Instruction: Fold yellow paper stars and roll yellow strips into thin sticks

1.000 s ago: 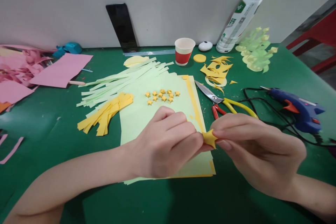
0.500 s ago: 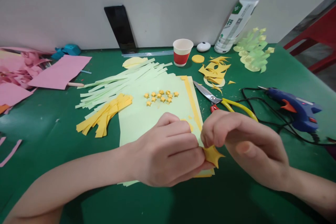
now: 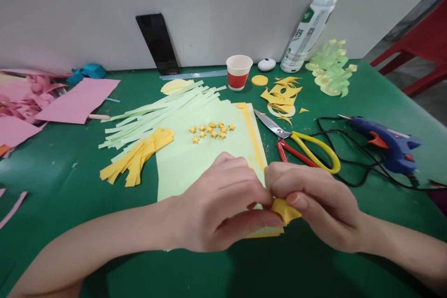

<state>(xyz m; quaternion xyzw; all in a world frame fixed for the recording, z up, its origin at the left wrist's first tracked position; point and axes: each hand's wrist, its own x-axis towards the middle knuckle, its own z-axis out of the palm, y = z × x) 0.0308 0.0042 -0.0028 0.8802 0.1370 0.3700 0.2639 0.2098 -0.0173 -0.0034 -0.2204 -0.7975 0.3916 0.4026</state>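
Note:
A yellow folded paper star (image 3: 285, 211) is pinched between my two hands, over the right edge of the pale green paper sheets (image 3: 181, 167). My left hand (image 3: 223, 205) grips its left side with thumb and forefinger. On its right side, my right hand (image 3: 314, 205) presses with thumb and curled fingers. Several small yellow stars (image 3: 213, 129) lie grouped on the green sheet beyond my hands. To the left sit yellow paper strips (image 3: 139, 156) and light green paper strips (image 3: 153, 111).
Scissors (image 3: 296, 142) lie beyond my right hand, with a blue glue gun (image 3: 386, 142) and its black cable to the right. A paper cup (image 3: 238, 74), yellow scraps (image 3: 282, 95), a leaning bottle (image 3: 310, 28) and a phone (image 3: 159, 44) stand or lie near the wall. Pink paper (image 3: 78, 100) lies left.
My right hand has closed in, its thumb coming down onto the star. My left fingers have shifted on it, the thumb now showing along its left side. The view has tilted slightly.

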